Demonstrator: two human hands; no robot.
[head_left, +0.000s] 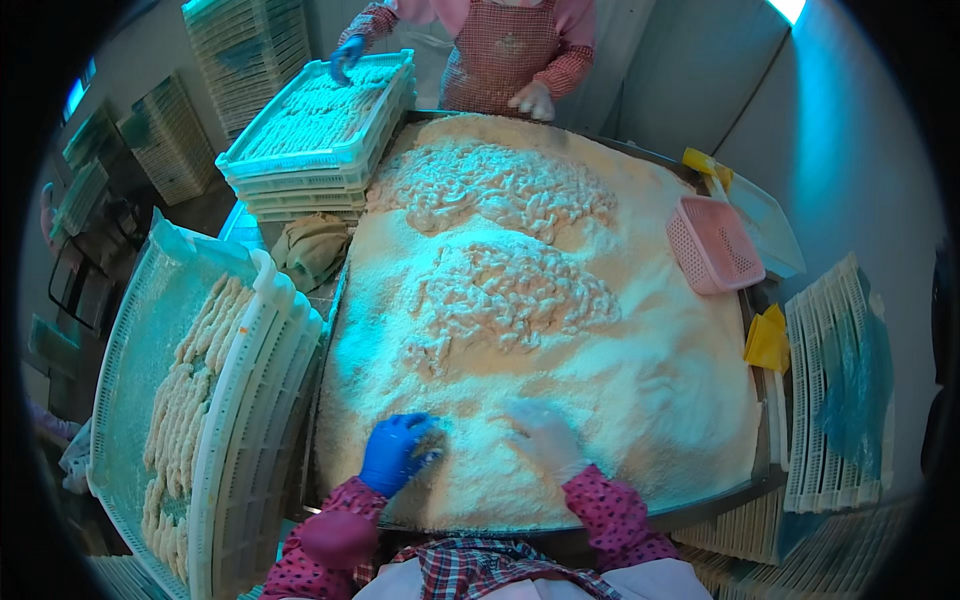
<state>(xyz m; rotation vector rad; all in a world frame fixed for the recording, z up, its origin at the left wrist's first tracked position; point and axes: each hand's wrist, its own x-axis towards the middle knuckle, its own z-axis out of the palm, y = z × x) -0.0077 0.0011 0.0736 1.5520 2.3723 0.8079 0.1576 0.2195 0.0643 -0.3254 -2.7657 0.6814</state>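
Observation:
My left hand [398, 453], in a blue glove, is low over the near edge of a wide bed of pale crumbs [670, 410]. Its fingers and thumb are apart, with nothing visible between them. To its right, my right hand [546, 438] wears a whitish glove and lies on the crumbs, fingers stretched out and tips partly blending into them. Beyond both hands rises a heap of crumb-coated strips [510, 295]. A second heap of coated strips [490, 185] lies farther back.
At left, a tilted stack of white trays [235, 400] bears rows of coated strips [190, 400]. Across the table a co-worker [505, 55] reaches into another filled tray [310, 115]. A pink basket [712, 245], yellow cloth [767, 338] and more trays [835, 400] line the right side.

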